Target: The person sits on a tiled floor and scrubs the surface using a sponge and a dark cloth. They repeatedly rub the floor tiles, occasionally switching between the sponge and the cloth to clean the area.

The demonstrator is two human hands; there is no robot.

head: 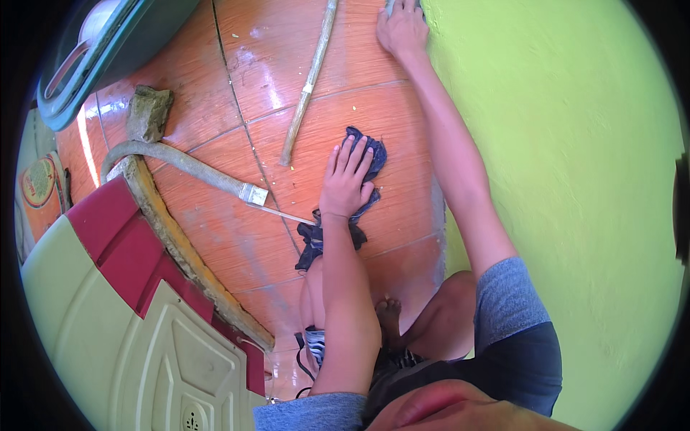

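Observation:
My left hand point(345, 178) lies flat with its fingers a little apart on a crumpled dark navy cloth point(374, 161), which rests on the orange tiled floor point(399, 204). More dark, ragged cloth point(310, 245) lies beneath my left forearm and beside my knee. Far ahead, my right hand point(404, 32) reaches to the foot of the green wall point(566, 161). Its fingers are bent over a grey-blue thing point(389, 6), perhaps a cloth, mostly covered by the hand and cut off by the picture's top edge.
A white and maroon washing machine point(118, 285) stands at left, beside a worn wooden beam point(199, 258). Its grey corrugated hose point(188, 161) crosses the floor near a rough stone block point(150, 113). A second hose point(307, 91) lies ahead. A teal plastic tub point(145, 48) stands at upper left.

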